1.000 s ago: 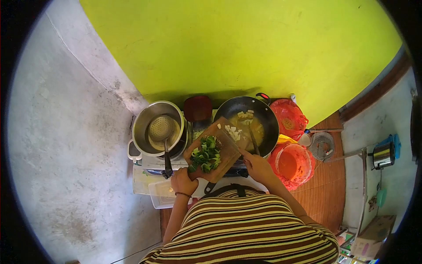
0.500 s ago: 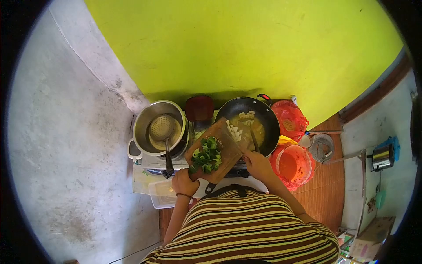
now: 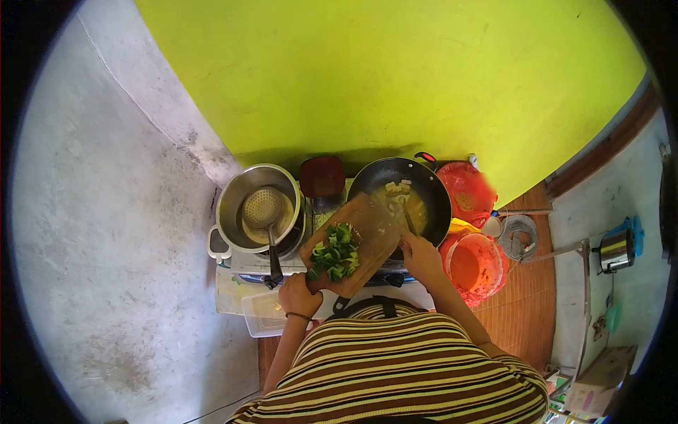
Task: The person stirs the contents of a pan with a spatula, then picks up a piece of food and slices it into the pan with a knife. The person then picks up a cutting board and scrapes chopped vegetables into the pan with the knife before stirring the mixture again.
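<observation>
My left hand (image 3: 300,295) is closed round the handle of a wooden cutting board (image 3: 376,233), which is tilted with its far edge over the black wok (image 3: 439,201). Chopped green leaves (image 3: 335,254) lie on the near left part of the board. Beside the board's right edge, my right hand (image 3: 418,256) is closed on something I cannot make out, near a thin blade or utensil over the wok. Pale pieces (image 3: 398,188) and yellowish liquid are in the wok.
Left of the board, a steel pot (image 3: 227,205) holds a skimmer (image 3: 263,207) on the stove. A dark red container (image 3: 323,177) stands behind. Red bag-lined buckets (image 3: 474,267) are at the right, and a clear plastic box (image 3: 263,325) sits at the front left.
The white pieces on the board's far part are gone from it, and more pale pieces show in the wok. My right hand has moved slightly right.
</observation>
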A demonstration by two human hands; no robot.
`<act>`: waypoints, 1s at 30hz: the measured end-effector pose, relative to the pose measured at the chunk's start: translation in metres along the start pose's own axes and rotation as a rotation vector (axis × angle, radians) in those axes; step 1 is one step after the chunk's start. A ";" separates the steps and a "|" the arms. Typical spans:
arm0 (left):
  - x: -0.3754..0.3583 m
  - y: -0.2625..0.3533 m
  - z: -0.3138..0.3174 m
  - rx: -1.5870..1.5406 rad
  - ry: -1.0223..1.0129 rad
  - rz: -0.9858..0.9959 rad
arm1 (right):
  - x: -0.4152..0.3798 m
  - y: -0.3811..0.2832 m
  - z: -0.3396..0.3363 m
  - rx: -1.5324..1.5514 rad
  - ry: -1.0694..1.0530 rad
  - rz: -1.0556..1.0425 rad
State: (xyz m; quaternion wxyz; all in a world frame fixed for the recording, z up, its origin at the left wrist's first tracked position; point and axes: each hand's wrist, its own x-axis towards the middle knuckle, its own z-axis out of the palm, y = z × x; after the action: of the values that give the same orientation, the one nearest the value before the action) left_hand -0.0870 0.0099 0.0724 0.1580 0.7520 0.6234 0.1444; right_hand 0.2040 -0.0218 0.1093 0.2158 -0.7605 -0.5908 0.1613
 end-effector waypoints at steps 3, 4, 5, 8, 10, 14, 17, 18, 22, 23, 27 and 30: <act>0.001 -0.003 0.002 -0.007 0.011 -0.015 | -0.002 -0.001 0.002 0.067 -0.050 -0.093; 0.000 -0.003 0.002 -0.018 0.026 -0.014 | -0.003 0.000 0.004 0.083 -0.075 -0.115; 0.000 -0.004 0.002 -0.030 0.042 -0.012 | -0.005 0.004 0.006 0.084 -0.056 -0.103; 0.000 -0.006 0.001 -0.026 0.043 -0.024 | -0.008 0.012 0.006 0.055 -0.021 -0.018; -0.001 -0.008 0.001 -0.018 0.039 -0.033 | -0.011 0.004 -0.005 0.004 -0.028 0.107; -0.002 -0.012 0.003 -0.024 0.036 -0.045 | -0.019 0.007 -0.006 0.058 -0.068 -0.030; -0.002 -0.013 0.002 -0.009 0.038 -0.061 | -0.020 0.020 0.001 0.102 -0.060 -0.036; -0.002 -0.013 0.001 -0.001 0.042 -0.068 | -0.019 0.023 0.001 0.051 -0.050 0.045; -0.007 -0.020 0.004 -0.007 0.032 -0.090 | -0.012 0.030 -0.002 0.062 0.035 0.094; -0.009 -0.022 0.004 -0.006 0.028 -0.106 | -0.012 0.028 -0.002 0.126 0.022 0.057; -0.020 -0.030 0.003 0.004 0.046 -0.153 | -0.019 0.008 0.003 0.323 -0.044 -0.088; -0.032 -0.037 -0.003 -0.004 0.058 -0.201 | -0.024 -0.022 0.000 0.446 -0.208 -0.071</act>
State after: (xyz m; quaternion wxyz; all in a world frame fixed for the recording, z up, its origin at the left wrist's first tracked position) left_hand -0.1272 -0.0154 0.0590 0.1548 0.6809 0.6997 0.1509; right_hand 0.1794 -0.0409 0.1202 0.3222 -0.6521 -0.5859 0.3574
